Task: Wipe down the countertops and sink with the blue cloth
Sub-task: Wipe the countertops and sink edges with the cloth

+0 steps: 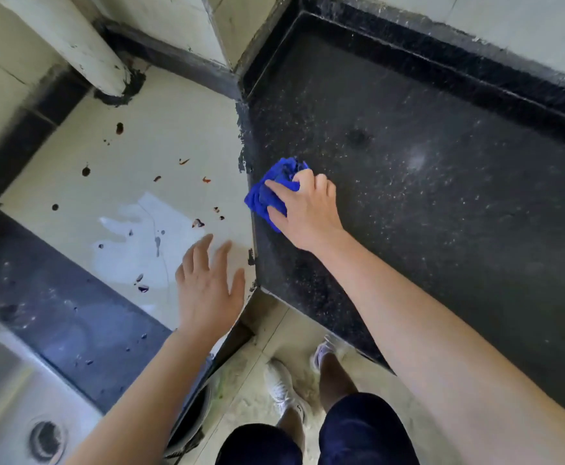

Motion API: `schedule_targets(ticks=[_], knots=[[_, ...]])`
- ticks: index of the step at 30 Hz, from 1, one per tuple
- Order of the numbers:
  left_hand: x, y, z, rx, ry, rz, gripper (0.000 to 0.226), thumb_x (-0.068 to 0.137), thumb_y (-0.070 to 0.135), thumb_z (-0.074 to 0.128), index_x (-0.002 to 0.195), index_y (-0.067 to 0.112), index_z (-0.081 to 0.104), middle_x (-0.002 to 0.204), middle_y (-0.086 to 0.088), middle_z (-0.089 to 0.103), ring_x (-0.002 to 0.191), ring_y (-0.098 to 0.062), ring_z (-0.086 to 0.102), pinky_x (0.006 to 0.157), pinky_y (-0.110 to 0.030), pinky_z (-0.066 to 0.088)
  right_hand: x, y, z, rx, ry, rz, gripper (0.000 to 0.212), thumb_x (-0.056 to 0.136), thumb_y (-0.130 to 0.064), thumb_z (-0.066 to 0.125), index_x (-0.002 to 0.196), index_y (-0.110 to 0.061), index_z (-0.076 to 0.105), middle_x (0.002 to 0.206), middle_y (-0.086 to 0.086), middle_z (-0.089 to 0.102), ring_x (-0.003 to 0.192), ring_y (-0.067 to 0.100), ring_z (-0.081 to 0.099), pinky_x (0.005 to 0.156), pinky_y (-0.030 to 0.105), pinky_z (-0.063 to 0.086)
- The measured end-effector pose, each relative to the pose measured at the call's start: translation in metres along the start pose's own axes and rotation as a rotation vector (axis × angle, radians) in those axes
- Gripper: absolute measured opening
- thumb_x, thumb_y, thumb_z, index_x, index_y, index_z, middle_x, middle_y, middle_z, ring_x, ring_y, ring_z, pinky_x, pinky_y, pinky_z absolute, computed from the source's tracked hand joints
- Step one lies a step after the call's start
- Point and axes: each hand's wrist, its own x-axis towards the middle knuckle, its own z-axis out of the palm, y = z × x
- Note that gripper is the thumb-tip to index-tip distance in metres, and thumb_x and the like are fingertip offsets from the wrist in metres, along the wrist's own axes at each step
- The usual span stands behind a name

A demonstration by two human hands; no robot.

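Right hand (303,209) grips the bunched cloth (271,193) on the dark bench (425,196), its left edge; left hand (207,290) spread, nearer the stains (120,129).

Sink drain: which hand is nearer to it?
Left. The left hand is over the pale counter, up and right of the drain. The right hand grips the cloth farther right, on the black counter.

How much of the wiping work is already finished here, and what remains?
No surface looks finished yet. In hand: the right hand grips the blue cloth on the dusty black countertop. Left: the pale corner counter, with dark stains near the open left hand, and the steel sink.
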Motion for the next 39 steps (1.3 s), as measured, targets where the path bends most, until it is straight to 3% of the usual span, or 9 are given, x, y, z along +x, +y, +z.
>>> schedule_targets(ticks=[5,9,15,18,20,25,28,34,39], knots=[[-0.043,-0.011,0.017,0.025,-0.043,0.115,0.038,0.094,0.03,0.043,0.128,0.019,0.056,0.14,-0.006,0.053,0.125,-0.032,0.047,0.095,-0.049,0.043,-0.001,-0.022,0.004,-0.012,0.002,0.14,0.049,0.097,-0.051,0.046,0.144,-0.036,0.045,0.121,0.007,0.042,0.102,0.03,0.041,0.097,0.043,0.036],[-0.042,-0.008,0.026,-0.029,0.002,0.077,0.037,0.09,0.023,0.047,0.126,0.019,0.055,0.138,-0.006,0.054,0.125,-0.033,0.046,0.096,-0.051,0.04,-0.092,-0.022,0.001,-0.024,-0.024,0.018,0.048,0.096,-0.051,0.045,0.142,-0.035,0.048,0.118,0.005,0.043,0.098,0.027,0.039,0.093,0.043,0.04],[-0.047,-0.01,0.032,-0.069,0.007,0.069,0.039,0.093,0.024,0.04,0.129,0.018,0.051,0.145,-0.009,0.048,0.132,-0.035,0.041,0.101,-0.054,0.036,-0.2,0.009,-0.012,-0.108,-0.127,-0.119,0.049,0.096,-0.049,0.049,0.143,-0.035,0.05,0.124,0.006,0.047,0.107,0.029,0.045,0.102,0.043,0.036],[-0.048,-0.011,0.033,-0.073,0.001,0.07,0.04,0.095,0.027,0.036,0.132,0.017,0.049,0.146,-0.01,0.046,0.134,-0.035,0.039,0.102,-0.055,0.034,-0.17,0.001,-0.013,-0.124,-0.108,-0.12,0.049,0.098,-0.052,0.044,0.144,-0.035,0.05,0.121,0.007,0.047,0.107,0.03,0.046,0.11,0.049,0.03],[-0.049,-0.011,0.033,-0.066,-0.001,0.071,0.039,0.096,0.026,0.037,0.133,0.017,0.048,0.147,-0.01,0.045,0.135,-0.035,0.038,0.104,-0.055,0.034,-0.13,-0.01,-0.007,-0.157,-0.09,-0.083,0.049,0.1,-0.053,0.039,0.145,-0.036,0.047,0.131,0.01,0.045,0.117,0.033,0.044,0.116,0.054,0.021],[-0.048,-0.012,0.033,-0.049,-0.005,0.066,0.036,0.099,0.02,0.046,0.134,0.017,0.049,0.148,-0.009,0.044,0.136,-0.034,0.036,0.105,-0.053,0.032,-0.016,-0.033,0.005,-0.205,-0.111,0.015,0.055,0.101,-0.054,0.03,0.153,-0.035,0.033,0.164,0.016,0.012,0.151,0.044,0.001,0.122,0.058,0.006],[-0.049,-0.01,0.033,-0.059,-0.005,0.055,0.036,0.099,0.02,0.047,0.135,0.017,0.048,0.149,-0.008,0.043,0.137,-0.034,0.035,0.106,-0.053,0.03,-0.009,-0.037,0.011,-0.109,-0.149,0.008,0.055,0.103,-0.049,0.031,0.155,-0.032,0.031,0.166,0.013,0.009,0.153,0.037,-0.001,0.122,0.054,0.009],[-0.045,-0.01,0.03,-0.097,0.006,0.047,0.039,0.093,0.025,0.04,0.131,0.02,0.05,0.145,-0.006,0.045,0.132,-0.035,0.037,0.104,-0.054,0.03,-0.129,-0.006,0.005,-0.048,-0.161,-0.222,0.049,0.102,-0.047,0.04,0.148,-0.033,0.045,0.162,0.011,0.025,0.153,0.032,0.012,0.121,0.052,0.017],[-0.045,-0.015,0.032,-0.093,0.011,0.079,0.04,0.093,0.027,0.039,0.131,0.019,0.051,0.145,-0.006,0.044,0.132,-0.035,0.037,0.104,-0.054,0.03,-0.222,0.064,-0.02,-0.128,-0.228,-0.2,0.05,0.102,-0.048,0.044,0.15,-0.034,0.043,0.164,0.009,0.022,0.154,0.031,0.013,0.12,0.055,0.02]])
